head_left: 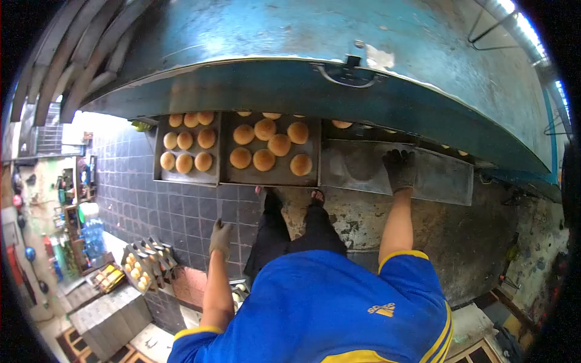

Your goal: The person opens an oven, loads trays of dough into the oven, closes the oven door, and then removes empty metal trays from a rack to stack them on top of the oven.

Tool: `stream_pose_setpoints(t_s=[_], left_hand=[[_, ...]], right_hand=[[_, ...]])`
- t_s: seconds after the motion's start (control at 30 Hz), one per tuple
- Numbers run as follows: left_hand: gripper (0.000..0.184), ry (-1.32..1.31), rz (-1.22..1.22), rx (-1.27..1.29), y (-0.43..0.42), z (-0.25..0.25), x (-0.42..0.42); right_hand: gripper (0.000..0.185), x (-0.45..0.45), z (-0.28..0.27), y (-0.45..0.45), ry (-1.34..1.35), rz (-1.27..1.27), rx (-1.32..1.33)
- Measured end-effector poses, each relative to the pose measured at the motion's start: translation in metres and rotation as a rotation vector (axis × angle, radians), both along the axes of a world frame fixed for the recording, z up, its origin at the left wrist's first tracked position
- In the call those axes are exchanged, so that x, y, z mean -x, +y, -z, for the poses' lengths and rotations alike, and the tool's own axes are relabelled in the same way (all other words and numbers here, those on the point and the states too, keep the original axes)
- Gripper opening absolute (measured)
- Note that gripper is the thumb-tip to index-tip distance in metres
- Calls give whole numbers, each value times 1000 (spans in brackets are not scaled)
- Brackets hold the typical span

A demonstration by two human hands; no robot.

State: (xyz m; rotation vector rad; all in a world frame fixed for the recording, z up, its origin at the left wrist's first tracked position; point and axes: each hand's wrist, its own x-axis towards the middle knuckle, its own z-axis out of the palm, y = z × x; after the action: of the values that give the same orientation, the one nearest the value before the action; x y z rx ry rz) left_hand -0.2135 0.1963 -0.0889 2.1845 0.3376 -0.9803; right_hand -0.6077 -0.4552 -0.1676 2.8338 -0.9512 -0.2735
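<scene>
My right hand (399, 171), in a dark glove, rests on a flat bare metal shelf (357, 166) at the mouth of a blue oven (272, 91). Its fingers point toward the opening and look stretched out. My left hand (220, 238), in a greyish glove, hangs low over the tiled floor, fingers apart and holding nothing. Left of the shelf, a metal tray (272, 178) of browned round buns (264, 160) sticks out of the oven. Beside it is a second tray (187, 176) with several similar buns (184, 162). More buns (342, 124) show partly inside, behind the shelf.
A metal handle (345, 80) juts from the oven front above the trays. At lower left stand a rack of trays with pale buns (136, 270), a grey box-like block (110, 317) and a blue water bottle (92, 239). Dark tiles (163, 212) cover the floor at left.
</scene>
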Motion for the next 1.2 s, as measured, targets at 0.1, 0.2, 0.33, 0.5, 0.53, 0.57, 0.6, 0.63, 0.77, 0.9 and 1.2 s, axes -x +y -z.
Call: stream_pose_setpoints(t_s=[0.1, 0.2, 0.33, 0.5, 0.53, 0.57, 0.6, 0.63, 0.77, 0.9, 1.2], left_hand=[[97, 192, -466, 371, -53, 43, -66], [73, 367, -760, 532, -86, 109, -126], [69, 467, -845, 808, -144, 100, -172], [63, 354, -1189, 437, -154, 142, -210], [62, 367, -1182, 444, -155, 147, -214], [62, 382, -1162, 460, -159, 149, -219], [61, 399, -1144, 475, -163, 150, -221], [61, 418, -1121, 493, -166, 152, -224], [58, 485, -1023, 584, -201, 157, -241], [56, 585, -886, 738, -268, 157, -275], [52, 383, -928, 700, -188, 172, -288]], right_hand=[[46, -55, -25, 51, 93, -157, 4], [40, -101, -75, 115, 120, -169, -148], [36, -83, -42, 189, -243, 102, -596], [39, -137, -130, 199, 211, -163, -224], [38, -146, -134, 198, 167, -136, -185], [38, -158, -139, 195, 149, -115, -160], [37, -172, -147, 191, 130, -93, -137], [36, -185, -153, 185, 162, -42, -169], [21, -196, -124, 156, 98, -185, -19], [29, -204, -126, 143, 213, -97, -35], [34, -263, -117, 95, -1209, 1500, -835]])
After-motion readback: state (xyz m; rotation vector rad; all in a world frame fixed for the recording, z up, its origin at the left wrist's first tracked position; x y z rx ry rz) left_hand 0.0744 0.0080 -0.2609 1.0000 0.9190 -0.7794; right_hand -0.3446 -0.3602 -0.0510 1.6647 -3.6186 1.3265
